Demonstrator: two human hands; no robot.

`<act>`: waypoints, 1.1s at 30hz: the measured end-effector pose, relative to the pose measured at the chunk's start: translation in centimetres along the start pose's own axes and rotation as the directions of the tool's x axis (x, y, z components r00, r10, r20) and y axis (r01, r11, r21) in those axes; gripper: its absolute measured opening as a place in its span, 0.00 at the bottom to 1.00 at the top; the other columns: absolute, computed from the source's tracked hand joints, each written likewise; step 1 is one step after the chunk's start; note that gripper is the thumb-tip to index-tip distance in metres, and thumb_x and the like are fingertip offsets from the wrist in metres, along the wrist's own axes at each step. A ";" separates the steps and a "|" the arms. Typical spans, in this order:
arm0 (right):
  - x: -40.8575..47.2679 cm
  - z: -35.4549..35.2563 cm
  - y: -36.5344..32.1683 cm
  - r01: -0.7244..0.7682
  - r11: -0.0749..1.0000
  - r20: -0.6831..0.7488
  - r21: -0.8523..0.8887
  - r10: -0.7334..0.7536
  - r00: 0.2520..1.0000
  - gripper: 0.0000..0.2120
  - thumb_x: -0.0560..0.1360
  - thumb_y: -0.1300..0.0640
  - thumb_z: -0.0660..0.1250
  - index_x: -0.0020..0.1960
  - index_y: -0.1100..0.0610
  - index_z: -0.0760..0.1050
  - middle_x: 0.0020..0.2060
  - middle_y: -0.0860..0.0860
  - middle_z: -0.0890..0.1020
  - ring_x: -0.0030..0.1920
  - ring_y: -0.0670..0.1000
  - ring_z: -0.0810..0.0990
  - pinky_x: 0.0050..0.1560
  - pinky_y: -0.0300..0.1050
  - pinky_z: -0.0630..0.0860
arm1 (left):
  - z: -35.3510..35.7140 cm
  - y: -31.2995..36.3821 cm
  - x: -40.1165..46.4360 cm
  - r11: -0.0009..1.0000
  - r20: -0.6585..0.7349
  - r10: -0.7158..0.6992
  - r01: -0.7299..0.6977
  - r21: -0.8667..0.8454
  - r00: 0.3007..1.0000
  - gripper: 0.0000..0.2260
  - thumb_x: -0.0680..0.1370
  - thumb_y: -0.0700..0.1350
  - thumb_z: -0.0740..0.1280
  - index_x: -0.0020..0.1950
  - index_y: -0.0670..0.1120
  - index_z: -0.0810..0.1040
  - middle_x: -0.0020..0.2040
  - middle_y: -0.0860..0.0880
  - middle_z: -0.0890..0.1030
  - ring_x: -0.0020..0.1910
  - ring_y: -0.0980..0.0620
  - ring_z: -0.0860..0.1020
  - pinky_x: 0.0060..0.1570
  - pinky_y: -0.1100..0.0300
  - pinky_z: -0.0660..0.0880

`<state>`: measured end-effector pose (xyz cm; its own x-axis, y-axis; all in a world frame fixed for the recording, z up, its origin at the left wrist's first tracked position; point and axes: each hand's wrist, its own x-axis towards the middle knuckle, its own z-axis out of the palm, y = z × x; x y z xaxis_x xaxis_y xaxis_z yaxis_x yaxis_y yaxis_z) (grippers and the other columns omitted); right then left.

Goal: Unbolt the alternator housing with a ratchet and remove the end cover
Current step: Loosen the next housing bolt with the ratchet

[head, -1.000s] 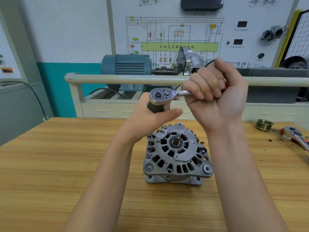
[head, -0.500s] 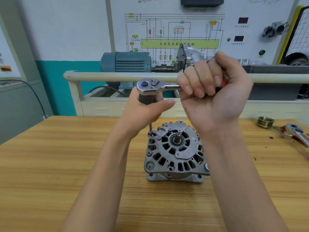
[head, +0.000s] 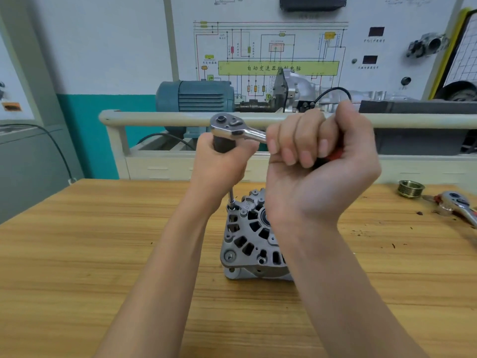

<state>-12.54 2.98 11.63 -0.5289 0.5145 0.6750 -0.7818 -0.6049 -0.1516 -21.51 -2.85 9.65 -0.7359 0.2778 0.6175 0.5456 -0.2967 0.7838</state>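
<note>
My right hand (head: 320,161) grips the ratchet (head: 233,127) handle; my left hand (head: 222,164) holds its socket on a bolt of the alternator (head: 247,241), mid-bench. If I tilt, the bit may slip off.

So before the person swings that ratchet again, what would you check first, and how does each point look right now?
1. Slim extension bit seated on the bolt at the top-left edge of the grey cast-metal alternator: ok, it meets the bolt head.
2. Left hand steadying the dark socket piece under the chrome ratchet head: ok.
3. Right hand gripping the ratchet's red handle: ok.
4. Alternator sitting flat on the wooden table: cannot tell, the forearm hides part of it.
5. Swing path clear of the brass grooved pulley and the spare ratchet: ok, both lie far right.
</note>
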 end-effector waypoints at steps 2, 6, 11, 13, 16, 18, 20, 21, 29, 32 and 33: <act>0.0 -0.1 0.2 -0.002 1.000 0.045 -0.011 0.003 0.999 0.24 0.78 0.62 0.50 0.22 0.54 0.59 0.18 0.48 0.60 0.21 0.48 0.58 0.27 0.41 0.63 | -0.5 0.1 0.0 1.000 0.089 0.005 -0.004 -0.007 0.996 0.11 0.68 0.39 0.65 0.29 0.44 0.66 0.20 0.54 0.63 0.19 0.56 0.59 0.23 0.67 0.59; 2.0 -0.8 -1.0 -0.228 0.973 0.104 0.021 0.225 0.969 0.22 0.74 0.61 0.54 0.22 0.55 0.58 0.17 0.48 0.59 0.20 0.48 0.57 0.25 0.40 0.61 | -2.0 0.0 0.0 0.999 0.319 0.052 -0.048 -0.022 0.946 0.17 0.69 0.40 0.70 0.24 0.47 0.67 0.19 0.54 0.64 0.19 0.55 0.60 0.24 0.66 0.60; 4.0 -1.6 -2.1 -0.467 0.867 0.085 0.172 0.460 0.884 0.22 0.73 0.60 0.55 0.21 0.56 0.58 0.16 0.48 0.58 0.20 0.46 0.54 0.22 0.39 0.57 | -1.5 0.1 -0.3 0.996 0.377 0.008 -0.040 0.075 0.926 0.16 0.65 0.47 0.72 0.21 0.52 0.67 0.20 0.56 0.64 0.20 0.56 0.61 0.25 0.66 0.61; 3.7 -1.6 -2.0 -0.401 0.889 0.010 0.218 0.409 0.912 0.23 0.74 0.60 0.54 0.21 0.55 0.58 0.16 0.48 0.58 0.20 0.46 0.54 0.22 0.39 0.57 | -0.8 0.1 -0.2 0.997 0.290 0.006 -0.027 0.068 0.957 0.18 0.66 0.42 0.71 0.20 0.51 0.67 0.19 0.56 0.63 0.19 0.56 0.60 0.25 0.67 0.59; 2.0 -1.0 -1.2 -0.169 0.980 -0.050 0.106 0.175 0.983 0.24 0.78 0.61 0.52 0.22 0.55 0.58 0.17 0.48 0.58 0.20 0.48 0.56 0.24 0.40 0.60 | 0.0 0.1 0.0 0.999 0.059 -0.014 0.012 0.046 0.998 0.15 0.67 0.42 0.67 0.24 0.50 0.66 0.20 0.55 0.63 0.20 0.55 0.60 0.24 0.65 0.59; 0.6 -0.3 -0.2 -0.024 0.999 -0.007 0.026 0.024 1.000 0.24 0.78 0.62 0.52 0.23 0.55 0.58 0.18 0.49 0.59 0.21 0.48 0.57 0.27 0.42 0.61 | 0.3 0.1 0.0 0.999 -0.059 -0.013 0.015 0.040 0.998 0.12 0.66 0.42 0.67 0.27 0.47 0.64 0.21 0.54 0.63 0.21 0.55 0.60 0.25 0.64 0.58; -0.1 0.0 0.5 0.045 0.999 0.032 -0.009 -0.045 0.998 0.22 0.76 0.62 0.53 0.23 0.54 0.60 0.18 0.49 0.60 0.21 0.49 0.57 0.28 0.44 0.60 | 0.3 0.2 0.0 0.999 -0.071 -0.012 0.014 0.028 0.997 0.11 0.66 0.41 0.65 0.29 0.47 0.63 0.22 0.54 0.62 0.21 0.56 0.59 0.24 0.64 0.58; -0.2 0.1 0.6 0.050 0.999 0.045 -0.018 -0.049 0.998 0.22 0.75 0.62 0.53 0.22 0.54 0.60 0.18 0.49 0.60 0.21 0.49 0.58 0.28 0.44 0.60 | 0.2 0.3 0.0 1.000 -0.051 -0.014 0.015 0.027 0.999 0.11 0.66 0.41 0.65 0.29 0.47 0.63 0.22 0.54 0.62 0.21 0.56 0.59 0.23 0.65 0.58; 4.1 -2.0 -2.6 -0.445 0.879 0.062 0.168 0.441 0.895 0.21 0.72 0.60 0.55 0.22 0.56 0.57 0.16 0.48 0.58 0.22 0.47 0.52 0.23 0.39 0.57 | -0.8 0.1 -0.4 0.995 0.332 0.009 -0.042 0.092 0.943 0.17 0.69 0.40 0.70 0.22 0.50 0.69 0.19 0.53 0.66 0.19 0.52 0.61 0.25 0.65 0.61; 4.5 -2.5 -2.9 -0.460 0.848 0.007 0.264 0.476 0.880 0.21 0.73 0.60 0.55 0.22 0.55 0.57 0.16 0.48 0.59 0.19 0.46 0.55 0.22 0.38 0.57 | -0.1 -0.1 -0.4 0.992 0.257 -0.011 -0.021 0.121 0.966 0.16 0.68 0.42 0.70 0.23 0.50 0.67 0.21 0.53 0.64 0.21 0.53 0.60 0.25 0.64 0.60; 4.3 -2.5 -2.8 -0.422 0.864 -0.028 0.274 0.446 0.895 0.22 0.74 0.61 0.54 0.21 0.55 0.57 0.16 0.48 0.58 0.18 0.46 0.56 0.21 0.38 0.57 | 0.2 -0.2 -0.4 0.993 0.218 0.002 -0.027 0.112 0.976 0.16 0.68 0.41 0.69 0.24 0.47 0.67 0.21 0.52 0.63 0.21 0.52 0.59 0.26 0.64 0.59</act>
<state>-13.42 8.44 13.19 -0.8310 0.2072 0.5163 -0.3616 -0.9064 -0.2182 -21.22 -2.72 9.28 -0.6300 0.4697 0.6184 0.6065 -0.1998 0.7696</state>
